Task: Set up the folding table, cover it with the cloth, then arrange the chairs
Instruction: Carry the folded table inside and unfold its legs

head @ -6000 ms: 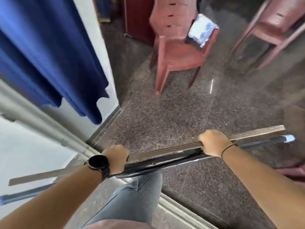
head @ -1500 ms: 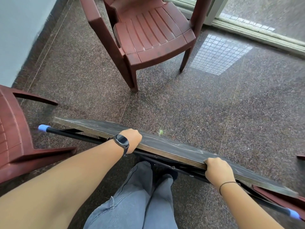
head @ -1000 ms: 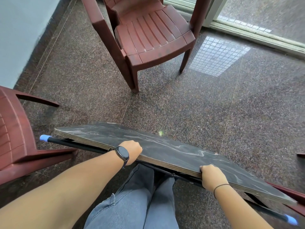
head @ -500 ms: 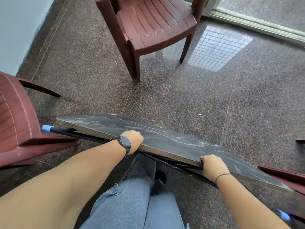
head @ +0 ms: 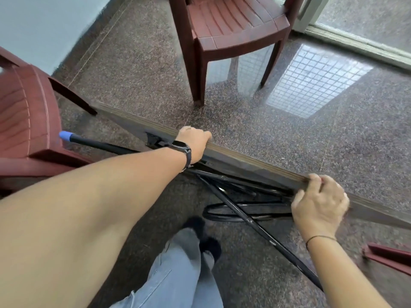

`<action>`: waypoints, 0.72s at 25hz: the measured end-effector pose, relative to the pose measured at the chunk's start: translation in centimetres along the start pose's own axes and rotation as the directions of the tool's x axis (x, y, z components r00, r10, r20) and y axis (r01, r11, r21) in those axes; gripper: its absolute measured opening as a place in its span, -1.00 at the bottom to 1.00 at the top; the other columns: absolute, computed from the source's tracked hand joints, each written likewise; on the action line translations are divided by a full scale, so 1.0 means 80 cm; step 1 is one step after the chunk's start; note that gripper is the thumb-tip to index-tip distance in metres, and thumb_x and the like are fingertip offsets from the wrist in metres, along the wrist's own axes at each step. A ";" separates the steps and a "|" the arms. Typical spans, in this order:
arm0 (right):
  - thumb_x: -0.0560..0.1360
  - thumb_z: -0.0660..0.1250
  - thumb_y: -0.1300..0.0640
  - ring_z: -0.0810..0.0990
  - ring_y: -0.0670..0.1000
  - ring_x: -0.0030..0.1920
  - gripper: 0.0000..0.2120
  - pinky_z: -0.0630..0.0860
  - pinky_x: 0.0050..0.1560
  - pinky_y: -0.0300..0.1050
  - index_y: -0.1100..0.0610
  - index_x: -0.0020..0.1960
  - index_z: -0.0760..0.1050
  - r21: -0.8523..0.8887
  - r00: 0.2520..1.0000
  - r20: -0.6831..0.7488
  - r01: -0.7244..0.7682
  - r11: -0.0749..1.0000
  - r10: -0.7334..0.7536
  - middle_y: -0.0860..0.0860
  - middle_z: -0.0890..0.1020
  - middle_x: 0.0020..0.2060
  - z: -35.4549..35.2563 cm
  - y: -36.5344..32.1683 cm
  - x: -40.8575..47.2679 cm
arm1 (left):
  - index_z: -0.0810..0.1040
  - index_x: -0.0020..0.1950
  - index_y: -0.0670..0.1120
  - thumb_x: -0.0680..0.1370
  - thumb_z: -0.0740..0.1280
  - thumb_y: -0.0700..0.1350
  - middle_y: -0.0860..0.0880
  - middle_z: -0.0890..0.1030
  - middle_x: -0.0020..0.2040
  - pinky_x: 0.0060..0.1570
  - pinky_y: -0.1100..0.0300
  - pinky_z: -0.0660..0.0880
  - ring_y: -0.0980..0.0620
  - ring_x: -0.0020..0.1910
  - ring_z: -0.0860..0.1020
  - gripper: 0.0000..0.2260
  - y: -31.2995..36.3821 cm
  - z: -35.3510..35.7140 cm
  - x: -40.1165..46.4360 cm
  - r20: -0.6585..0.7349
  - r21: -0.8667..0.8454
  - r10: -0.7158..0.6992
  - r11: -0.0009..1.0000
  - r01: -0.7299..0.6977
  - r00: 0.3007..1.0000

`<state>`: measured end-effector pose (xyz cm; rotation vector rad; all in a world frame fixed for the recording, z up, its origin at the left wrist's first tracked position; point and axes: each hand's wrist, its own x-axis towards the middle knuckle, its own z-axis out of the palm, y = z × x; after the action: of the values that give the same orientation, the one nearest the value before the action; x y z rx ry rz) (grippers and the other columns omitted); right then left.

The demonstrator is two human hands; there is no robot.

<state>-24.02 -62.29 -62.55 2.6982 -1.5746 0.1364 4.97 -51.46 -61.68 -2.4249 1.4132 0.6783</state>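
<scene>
left grip (head: 194,143) curled tight; right grip (head: 320,205) loosely hooked, arms outstretched

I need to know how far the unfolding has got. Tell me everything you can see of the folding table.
The folding table stands on edge, its layered wooden edge uppermost, running diagonally from beside the left chair toward lower right. Its underside faces the person, showing a black metal frame with legs partly swung out: one leg with a blue cap points left, another slants down toward lower right. The left hand grips the top edge; the right hand rests on it further right. The bottom edge is hidden.
</scene>
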 end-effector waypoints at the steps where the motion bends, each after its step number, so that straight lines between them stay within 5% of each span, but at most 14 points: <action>1: 0.40 0.30 0.13 0.46 0.26 0.07 -0.69 0.34 0.11 0.15 0.21 0.10 0.46 0.037 0.998 -0.063 -0.008 0.999 0.010 0.24 0.52 0.04 0.009 -0.011 -0.015 | 0.41 0.33 0.03 0.48 0.23 -0.30 -0.05 0.53 0.24 0.22 0.05 0.32 -0.10 0.26 0.44 -0.55 0.003 0.006 0.007 -0.061 0.001 -0.012 1.000 0.012 0.998; 4: 0.39 0.22 -0.12 0.55 0.27 -0.12 -0.59 0.50 -0.13 0.14 0.20 0.01 0.49 0.089 0.986 0.170 -0.014 0.996 -0.001 0.21 0.55 -0.13 0.050 -0.063 -0.082 | 0.35 0.33 0.04 0.42 0.28 -0.31 -0.02 0.44 0.27 0.21 -0.02 0.26 -0.08 0.31 0.33 -0.48 0.002 0.012 0.027 -0.196 -0.030 -0.015 1.000 0.009 0.980; 7: 0.42 0.20 -0.18 0.56 0.26 0.03 -0.45 0.40 0.08 0.35 0.24 0.17 0.50 -0.032 0.913 0.407 0.002 0.999 0.011 0.21 0.58 0.01 0.089 -0.100 -0.133 | 0.29 0.37 0.06 0.40 0.33 -0.30 -0.03 0.39 0.29 0.24 -0.01 0.24 -0.08 0.34 0.30 -0.41 -0.002 0.007 0.048 -0.260 -0.035 -0.017 0.999 0.009 0.965; 13: 0.45 0.20 0.05 0.50 0.23 -0.23 -0.75 0.45 -0.18 0.11 0.19 -0.03 0.52 -0.041 0.974 0.171 -0.145 0.989 0.150 0.20 0.51 -0.19 0.091 -0.087 -0.146 | 0.27 0.39 0.07 0.45 0.40 -0.08 -0.05 0.37 0.31 0.27 -0.02 0.21 -0.07 0.36 0.29 -0.45 -0.006 -0.005 0.064 -0.282 -0.034 0.016 0.999 -0.026 0.959; 18: 0.53 0.13 0.05 0.44 0.15 -0.16 -0.73 0.38 -0.14 0.00 0.09 0.10 0.53 -0.131 0.887 0.328 -0.299 0.945 0.325 0.12 0.52 -0.08 0.091 -0.010 -0.218 | 0.30 0.36 0.06 0.45 0.41 0.04 -0.06 0.39 0.30 0.26 -0.02 0.21 -0.09 0.35 0.32 -0.48 -0.004 -0.005 0.069 -0.293 -0.010 0.030 0.999 -0.035 0.956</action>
<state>-31.36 -47.19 -71.18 2.4878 -2.0530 -0.4142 7.71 -55.65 -64.16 -2.6030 1.5618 0.3444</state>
